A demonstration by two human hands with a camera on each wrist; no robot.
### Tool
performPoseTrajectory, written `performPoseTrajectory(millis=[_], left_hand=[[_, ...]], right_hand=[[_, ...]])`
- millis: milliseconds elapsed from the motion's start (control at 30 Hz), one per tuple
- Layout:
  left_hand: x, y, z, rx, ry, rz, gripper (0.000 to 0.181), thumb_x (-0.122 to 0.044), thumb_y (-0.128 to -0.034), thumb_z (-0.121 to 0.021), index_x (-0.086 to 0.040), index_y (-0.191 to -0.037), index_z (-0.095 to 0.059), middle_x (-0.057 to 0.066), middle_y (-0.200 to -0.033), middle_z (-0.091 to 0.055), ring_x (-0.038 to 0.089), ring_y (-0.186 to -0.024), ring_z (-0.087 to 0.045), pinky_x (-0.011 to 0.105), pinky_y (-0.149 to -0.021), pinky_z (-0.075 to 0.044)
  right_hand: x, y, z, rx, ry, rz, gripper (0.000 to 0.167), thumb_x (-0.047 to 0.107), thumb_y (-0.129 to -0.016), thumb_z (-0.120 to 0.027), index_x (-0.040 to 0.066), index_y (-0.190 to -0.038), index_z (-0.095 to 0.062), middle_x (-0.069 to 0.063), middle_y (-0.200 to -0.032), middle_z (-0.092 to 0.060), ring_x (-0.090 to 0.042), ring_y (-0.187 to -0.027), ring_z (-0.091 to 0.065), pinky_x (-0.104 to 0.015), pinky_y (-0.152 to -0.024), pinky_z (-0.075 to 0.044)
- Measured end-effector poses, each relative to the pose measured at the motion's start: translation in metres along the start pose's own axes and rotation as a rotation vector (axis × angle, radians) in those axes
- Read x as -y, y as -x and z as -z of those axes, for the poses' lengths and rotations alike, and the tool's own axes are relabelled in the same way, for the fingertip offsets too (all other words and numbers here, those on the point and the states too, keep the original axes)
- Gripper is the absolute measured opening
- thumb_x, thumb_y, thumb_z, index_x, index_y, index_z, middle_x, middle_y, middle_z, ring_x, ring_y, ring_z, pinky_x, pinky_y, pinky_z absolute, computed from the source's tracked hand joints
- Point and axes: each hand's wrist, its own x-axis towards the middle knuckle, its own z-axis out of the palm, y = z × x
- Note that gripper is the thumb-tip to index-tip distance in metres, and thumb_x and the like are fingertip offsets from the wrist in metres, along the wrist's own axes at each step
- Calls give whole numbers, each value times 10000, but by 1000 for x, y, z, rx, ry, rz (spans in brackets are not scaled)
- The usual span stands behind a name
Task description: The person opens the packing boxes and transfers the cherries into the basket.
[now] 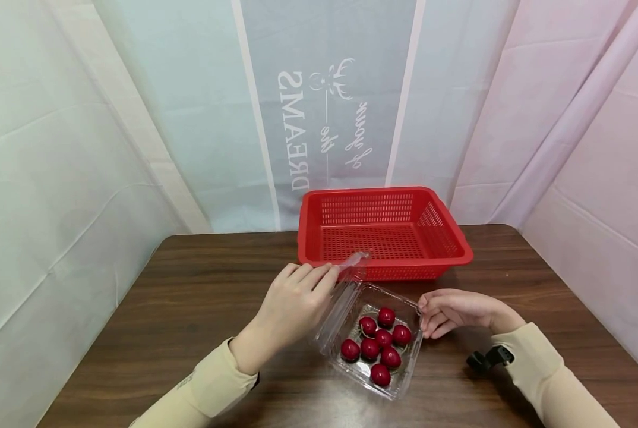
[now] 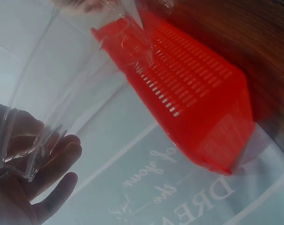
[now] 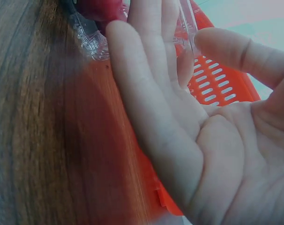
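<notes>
A clear plastic clamshell box (image 1: 412,364) lies on the table, tilted at an angle, with several dark red cherries (image 1: 383,339) inside. Its hinged lid (image 1: 334,318) stands raised on the left side. My left hand (image 1: 297,295) holds the lid by its edge; the left wrist view shows the fingers (image 2: 67,147) around the see-through plastic. On the opposite side, my right hand (image 1: 455,310) pinches the box's right rim between thumb and fingers. In the right wrist view, the palm (image 3: 221,154) faces the camera and part of a cherry (image 3: 100,8) shows beyond the fingers.
Just behind the box stands a red perforated plastic basket (image 1: 385,272) with no contents visible. The dark wooden table (image 1: 190,315) reaches back to a hanging cloth (image 1: 329,35) with printed lettering. Pale cloth also hangs on both sides.
</notes>
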Motion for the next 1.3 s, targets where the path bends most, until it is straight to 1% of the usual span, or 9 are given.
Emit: performPoseTrajectory(millis=[100, 300, 500, 700, 900, 1033, 1200, 1300], left_hand=[[1, 2, 1, 6, 5, 15, 361, -172, -971, -353, -81, -1074, -686, 46, -999, -727, 184, -808, -662, 305, -677, -479], [2, 6, 3, 2, 27, 62, 327, -171, -953, -367, -67, -1025, -669, 50, -963, -729, 180, -747, -636, 301, -661, -464], [1, 10, 5, 8, 43, 101, 315, -171, -935, -393, -57, -1037, -668, 51, -965, -727, 179, -707, -615, 297, -647, -455], [2, 17, 8, -4, 61, 153, 286, -145, -900, -437, -36, -1037, -663, 40, -922, -721, 179, -664, -573, 300, -635, -443], [4, 27, 9, -8, 46, 193, 301, -159, -913, -424, -26, -1037, -664, 40, -888, -716, 194, -668, -572, 316, -659, -450], [6, 32, 10, -15, 21, 204, 314, -168, -917, -422, -24, -1032, -676, 43, -873, -720, 194, -663, -584, 328, -684, -462], [7, 38, 13, -13, 8, 228, 289, -156, -890, -463, -22, -1024, -682, 43, -838, -717, 198, -648, -581, 346, -701, -466], [7, 42, 16, -7, -10, 259, 271, -149, -857, -504, -19, -1006, -689, 45, -794, -709, 207, -634, -576, 352, -687, -461]], right_hand=[[1, 0, 1, 16, -3, 14, 142, 86, -987, -357, 59, -1051, -481, -48, -974, -696, -192, -927, -689, -401, -866, -528], [0, 0, 4, 29, -18, 28, 187, 101, -1003, -335, 47, -1088, -492, -38, -987, -694, -190, -941, -685, -402, -875, -524], [-3, -2, 5, 11, -24, 31, 231, 126, -1015, -321, 30, -1098, -515, -24, -978, -685, -176, -945, -682, -391, -868, -528], [-3, -4, 3, -7, -30, 33, 239, 133, -1020, -315, 53, -1100, -526, 0, -966, -672, -156, -943, -677, -391, -867, -528], [-3, -7, 0, -57, -27, 12, 225, 157, -1022, -336, 78, -1068, -542, 19, -934, -665, -134, -912, -673, -397, -869, -526], [-2, -10, -4, -104, -21, 18, 208, 180, -1023, -358, 80, -1060, -536, 24, -915, -648, -120, -887, -664, -390, -861, -530], [-2, -12, -7, -149, -18, 21, 202, 196, -1026, -364, 71, -1063, -519, 23, -899, -634, -113, -866, -657, -387, -854, -532], [-2, -13, -8, -170, -23, 23, 195, 197, -1027, -368, 72, -1078, -508, 21, -896, -632, -115, -863, -656, -400, -862, -529]])
